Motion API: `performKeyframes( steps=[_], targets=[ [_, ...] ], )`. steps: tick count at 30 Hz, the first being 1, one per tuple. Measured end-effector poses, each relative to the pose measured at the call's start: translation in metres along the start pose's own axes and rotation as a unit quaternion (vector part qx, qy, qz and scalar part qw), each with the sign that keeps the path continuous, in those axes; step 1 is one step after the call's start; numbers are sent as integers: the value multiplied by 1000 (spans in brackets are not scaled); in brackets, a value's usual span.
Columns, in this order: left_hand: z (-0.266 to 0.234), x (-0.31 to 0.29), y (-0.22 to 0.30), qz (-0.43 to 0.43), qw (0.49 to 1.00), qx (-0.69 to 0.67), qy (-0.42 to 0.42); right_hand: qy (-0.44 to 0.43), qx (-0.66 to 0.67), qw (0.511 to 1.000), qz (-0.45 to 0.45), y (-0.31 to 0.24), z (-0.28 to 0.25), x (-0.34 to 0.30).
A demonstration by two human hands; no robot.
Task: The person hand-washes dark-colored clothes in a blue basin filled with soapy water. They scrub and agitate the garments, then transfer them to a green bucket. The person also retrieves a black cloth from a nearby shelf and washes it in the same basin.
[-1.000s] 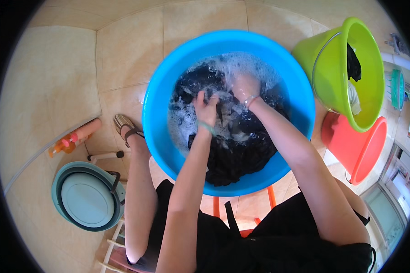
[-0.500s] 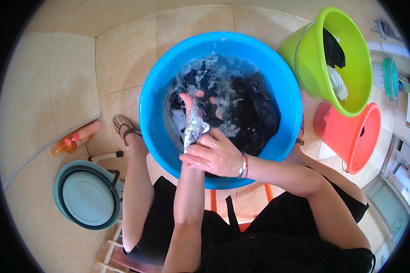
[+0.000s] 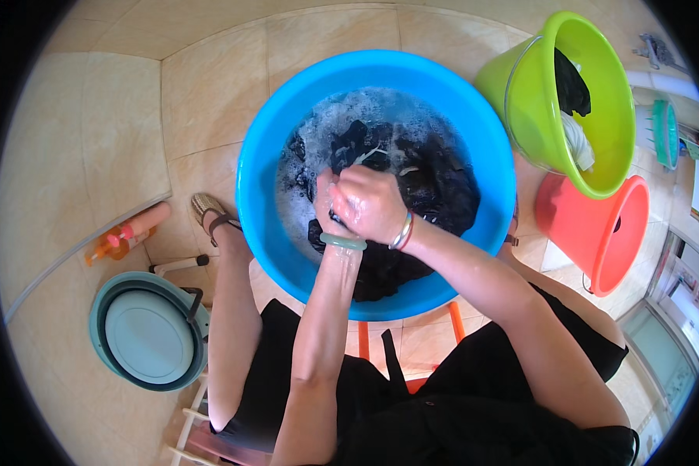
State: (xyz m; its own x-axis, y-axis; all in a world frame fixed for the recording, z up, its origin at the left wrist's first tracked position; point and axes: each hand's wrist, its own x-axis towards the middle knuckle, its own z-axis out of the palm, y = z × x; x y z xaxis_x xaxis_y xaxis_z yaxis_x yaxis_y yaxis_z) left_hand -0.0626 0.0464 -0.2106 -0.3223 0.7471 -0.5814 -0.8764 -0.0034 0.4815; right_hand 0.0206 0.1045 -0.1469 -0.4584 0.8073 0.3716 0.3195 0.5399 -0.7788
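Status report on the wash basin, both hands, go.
Left hand and right hand clenched together on dark wet garment, over blue basin of suds. Green bucket and orange bucket beside, apart. Nothing blocking.

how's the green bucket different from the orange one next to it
The green bucket stands nearly upright with its mouth open to the camera; the orange bucket lies tipped toward the lower right. The green bucket holds dark and white cloth; nothing can be seen inside the orange bucket. The green bucket has a thin wire handle; none is plain on the orange one. Both are plastic, round and tapered, and sit on the tiled floor right of the blue basin.
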Motion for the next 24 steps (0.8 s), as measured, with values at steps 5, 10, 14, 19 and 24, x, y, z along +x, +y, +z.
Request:
performKeyframes(
  steps=[5,10,14,19,24],
  targets=[
    [44,-13,-9,-41,954,234,183,-63,-184,974,113,104,-15,-20],
    [28,12,5,-84,992,90,-4,11,-106,945,309,156,-30,1],
    [23,34,0,-117,987,97,50,-114,-266,940,183,138,-17,-14],
    [-8,73,-14,-169,974,147,29,-189,-408,880,152,161,1,-24],
    [10,66,-16,-152,979,128,45,-59,-270,951,137,133,5,-1]
  ],
)
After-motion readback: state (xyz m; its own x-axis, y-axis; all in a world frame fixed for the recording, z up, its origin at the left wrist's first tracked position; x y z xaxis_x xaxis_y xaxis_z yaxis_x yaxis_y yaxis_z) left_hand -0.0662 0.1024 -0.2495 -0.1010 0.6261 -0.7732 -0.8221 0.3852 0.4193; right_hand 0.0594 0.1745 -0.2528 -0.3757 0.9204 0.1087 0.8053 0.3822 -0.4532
